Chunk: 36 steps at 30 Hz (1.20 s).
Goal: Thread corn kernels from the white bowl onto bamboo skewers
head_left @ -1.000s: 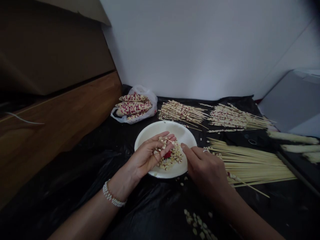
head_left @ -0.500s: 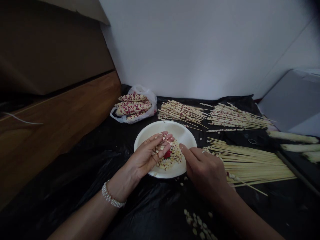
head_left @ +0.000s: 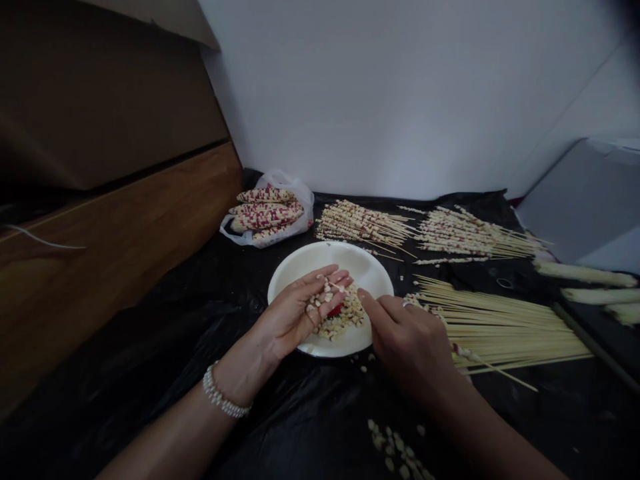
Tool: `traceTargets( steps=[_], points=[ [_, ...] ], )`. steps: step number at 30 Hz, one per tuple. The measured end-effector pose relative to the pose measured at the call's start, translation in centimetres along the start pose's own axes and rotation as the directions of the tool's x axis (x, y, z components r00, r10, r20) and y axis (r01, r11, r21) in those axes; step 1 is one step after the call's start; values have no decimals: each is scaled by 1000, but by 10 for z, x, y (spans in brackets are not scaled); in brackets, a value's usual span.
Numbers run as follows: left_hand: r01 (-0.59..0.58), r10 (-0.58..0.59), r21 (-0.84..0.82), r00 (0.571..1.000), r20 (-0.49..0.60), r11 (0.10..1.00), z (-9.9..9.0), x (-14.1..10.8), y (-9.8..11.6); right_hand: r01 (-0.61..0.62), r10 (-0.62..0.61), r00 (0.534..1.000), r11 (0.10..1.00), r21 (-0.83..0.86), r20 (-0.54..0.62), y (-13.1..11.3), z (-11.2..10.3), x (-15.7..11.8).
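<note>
The left hand (head_left: 290, 313), ringed by a white beaded bracelet (head_left: 223, 397), is cupping pale corn kernels (head_left: 323, 300) and a thin bamboo skewer (head_left: 337, 286) above a round white paper plate (head_left: 363, 263). The right hand (head_left: 407, 347) is hovering just apart, its index finger reaching toward them. Bare bamboo skewers (head_left: 505, 327) are lying on a black plastic sheet (head_left: 310, 413), with kernel-studded skewers (head_left: 363, 223) and red-and-white corn cobs (head_left: 267, 213) resting farther back.

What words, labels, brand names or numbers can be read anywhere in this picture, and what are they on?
None can be read. The white plastic bag, the white plate and the grey box-like object show no legible marking.
</note>
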<state>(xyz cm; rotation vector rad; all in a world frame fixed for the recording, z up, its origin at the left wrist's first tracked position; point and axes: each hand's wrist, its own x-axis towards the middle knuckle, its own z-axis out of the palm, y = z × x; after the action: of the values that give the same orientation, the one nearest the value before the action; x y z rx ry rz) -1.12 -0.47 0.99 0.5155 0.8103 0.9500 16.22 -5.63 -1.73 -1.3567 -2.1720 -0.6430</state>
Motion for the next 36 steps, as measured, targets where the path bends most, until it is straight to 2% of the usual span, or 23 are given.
traceTargets(
  steps=[8,13,18,24,33,36],
  points=[
    [-26,26,-1,1000,-15,1000,-7,3,-2,11,-11,1000,1000,3,-4,0,-1,-1],
    [58,-58,-67,998,-10,996,0,2,2,-18,18,999,999,-30,29,2,0,-1],
    [35,-35,7,999,-19,999,5,-5,4,-24,24,1000,998,-51,9,2,1,-2],
    [8,-10,-35,998,-64,999,5,-3,4,-20,20,1000,999,-37,10,2,0,-2],
    [5,-5,-4,1000,15,1000,-1,-1,0,-36,36,999,999,-21,-13,2,1,-2],
    [-8,8,-9,1000,-2,1000,1,-2,1,-56,56,998,998,-30,4,2,1,-3]
  ],
)
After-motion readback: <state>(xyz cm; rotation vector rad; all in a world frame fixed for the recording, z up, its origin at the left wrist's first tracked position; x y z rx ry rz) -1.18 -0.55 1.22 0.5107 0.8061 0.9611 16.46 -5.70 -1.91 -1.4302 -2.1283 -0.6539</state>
